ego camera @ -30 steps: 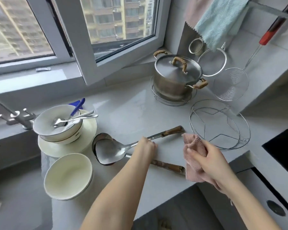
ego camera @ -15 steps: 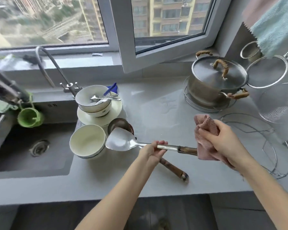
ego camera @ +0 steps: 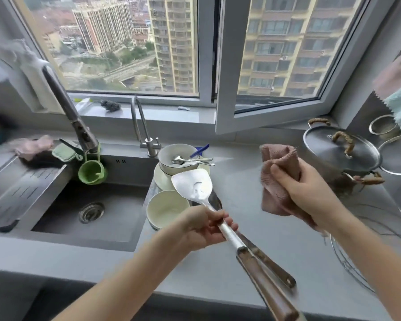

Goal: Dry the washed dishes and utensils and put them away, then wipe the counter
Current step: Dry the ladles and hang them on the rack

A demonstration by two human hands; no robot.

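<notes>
My left hand (ego camera: 204, 228) grips the metal shaft of a steel spatula (ego camera: 193, 185) and holds it up over the counter, blade away from me, wooden handle toward me. My right hand (ego camera: 306, 188) is closed on a bunched pink cloth (ego camera: 276, 177), held apart from the spatula to its right. A second wooden-handled utensil (ego camera: 267, 260) lies on the counter under the spatula. A white bowl (ego camera: 166, 208) stands by the sink. Behind it a bowl with spoons (ego camera: 178, 155) sits on a plate (ego camera: 160, 179).
The grey sink (ego camera: 90, 209) with two faucets (ego camera: 146, 135) fills the left. A lidded steel pot (ego camera: 340, 154) stands at the right, with wire racks (ego camera: 357, 267) and strainers beyond it. An open window sash juts over the counter's back.
My left hand has lifted the spatula off the counter and turned its blade away from me. My right hand has raised the pink cloth. The view has swung left and up.
</notes>
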